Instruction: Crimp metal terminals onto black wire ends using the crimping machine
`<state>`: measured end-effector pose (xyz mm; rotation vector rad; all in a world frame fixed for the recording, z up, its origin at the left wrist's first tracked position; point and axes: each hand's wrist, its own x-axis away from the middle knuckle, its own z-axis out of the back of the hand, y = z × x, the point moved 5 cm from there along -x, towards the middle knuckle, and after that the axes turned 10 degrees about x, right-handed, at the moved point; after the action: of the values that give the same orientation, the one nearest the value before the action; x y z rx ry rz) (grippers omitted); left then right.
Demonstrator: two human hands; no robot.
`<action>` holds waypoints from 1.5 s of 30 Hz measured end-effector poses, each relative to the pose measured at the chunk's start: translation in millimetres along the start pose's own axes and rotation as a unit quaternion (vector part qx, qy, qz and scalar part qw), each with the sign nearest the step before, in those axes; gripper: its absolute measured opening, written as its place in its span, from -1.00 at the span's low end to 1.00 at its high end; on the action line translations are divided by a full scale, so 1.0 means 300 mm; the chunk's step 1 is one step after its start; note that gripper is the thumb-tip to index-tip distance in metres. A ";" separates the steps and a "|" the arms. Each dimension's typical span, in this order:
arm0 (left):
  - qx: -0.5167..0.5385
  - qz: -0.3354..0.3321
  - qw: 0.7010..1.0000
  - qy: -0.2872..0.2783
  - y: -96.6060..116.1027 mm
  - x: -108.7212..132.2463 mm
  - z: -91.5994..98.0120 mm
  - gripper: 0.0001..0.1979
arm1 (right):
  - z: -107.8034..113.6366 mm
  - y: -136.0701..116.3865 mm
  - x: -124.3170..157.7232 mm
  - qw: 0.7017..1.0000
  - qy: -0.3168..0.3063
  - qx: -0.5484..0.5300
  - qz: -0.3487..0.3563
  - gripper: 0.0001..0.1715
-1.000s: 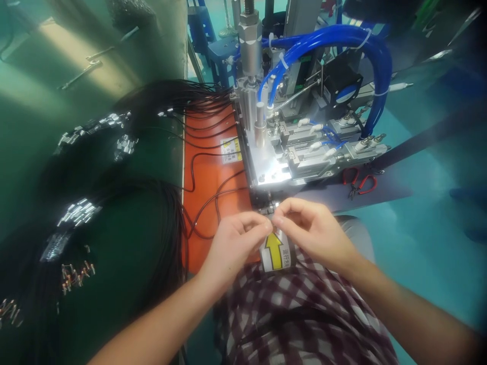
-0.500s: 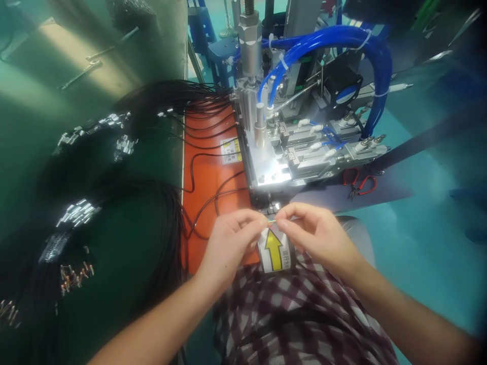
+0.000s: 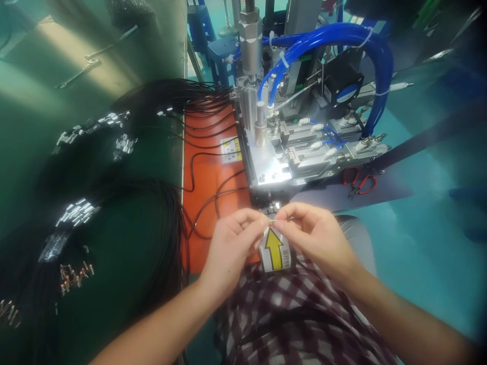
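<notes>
Thin light-coloured wire ends (image 3: pixel 273 221) show in the narrow gap between my two hands, too small to count. Thumb and forefinger of my left hand (image 3: pixel 234 246) are closed on them from one side. From the other side my right hand (image 3: pixel 317 235) pinches the same wire ends. Just below the fingertips is a white label with a yellow arrow (image 3: pixel 273 249). Right behind them sits the small metal front fixture (image 3: pixel 270 207) of the machine; my fingers partly hide this area.
A metal machine (image 3: pixel 272 170) with blue air hoses (image 3: pixel 335 35) stands ahead. Black cables (image 3: pixel 167 218) run over the orange plate (image 3: pixel 207 175) and lie bundled on the green table (image 3: pixel 125 284) at left. Red-handled pliers (image 3: pixel 359 185) lie to the right.
Both hands hold nearly the same place. The fingertips have shifted slightly around the wire ends, and the visible bit of wire looks a little different.
</notes>
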<state>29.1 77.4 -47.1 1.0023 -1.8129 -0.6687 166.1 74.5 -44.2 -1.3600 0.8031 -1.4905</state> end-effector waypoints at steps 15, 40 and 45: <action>-0.015 -0.022 1.000 0.002 0.007 0.003 -0.006 -0.81 | 0.003 0.000 0.012 1.000 0.010 -0.005 0.008 -0.79; -0.023 0.009 1.000 -0.014 -0.007 0.005 -0.011 -0.80 | 0.015 -0.033 0.005 0.979 0.009 0.155 0.131 -0.67; -0.035 0.011 0.999 -0.032 -0.007 0.009 -0.011 -0.80 | 0.010 -0.050 0.002 0.950 -0.007 0.233 0.206 -0.72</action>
<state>32.2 74.0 -46.2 0.9227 -1.8391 -0.7537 166.1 79.6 -29.8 -0.7909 0.6238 -1.2323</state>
